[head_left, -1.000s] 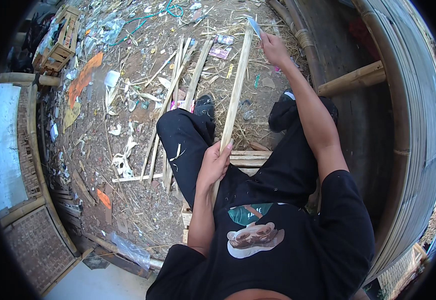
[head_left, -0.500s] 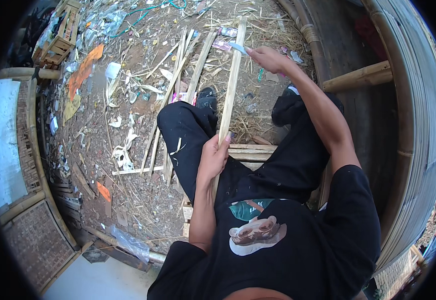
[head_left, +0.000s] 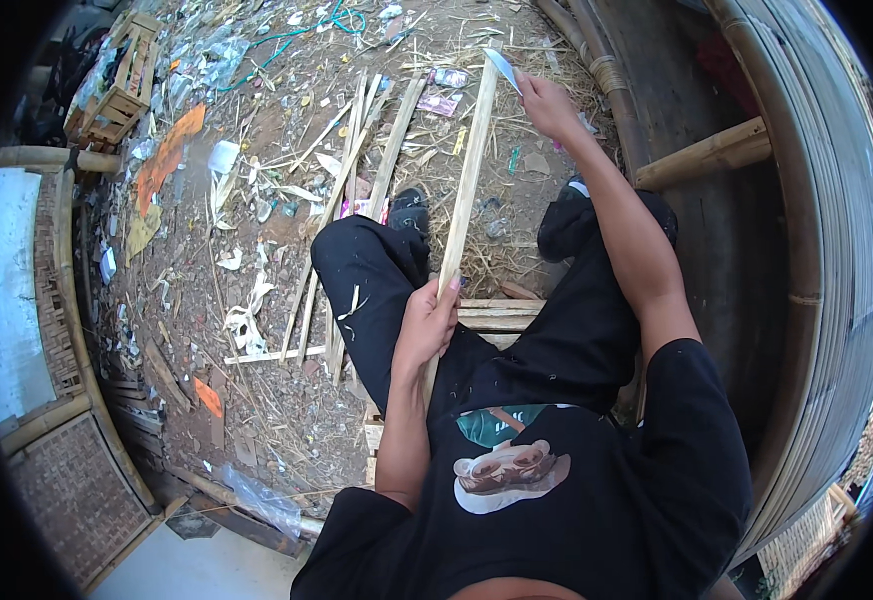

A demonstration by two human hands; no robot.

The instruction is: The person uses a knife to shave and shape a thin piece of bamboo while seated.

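Note:
A long pale bamboo strip [head_left: 470, 175] slopes up and away from my lap, between my knees. Near its lower end my left hand [head_left: 429, 318] is closed around it, thumb lying along the top. At the strip's far tip is the blade of a knife [head_left: 503, 70], tilted across the edge. My right hand [head_left: 550, 105] grips that knife, its arm stretched forward; the handle is hidden in my fingers. The blade seems to meet the strip's far end, though contact is hard to tell.
Several more bamboo strips [head_left: 397, 140] lean or lie left of my left leg. Shavings and scraps litter the dirt floor [head_left: 287, 235]. A wooden crate [head_left: 125, 85] stands at the far left. A bamboo-framed structure [head_left: 807, 270] runs along my right.
My right hand has moved the knife farther away along the strip, to its far tip. My left hand keeps its hold near the lap.

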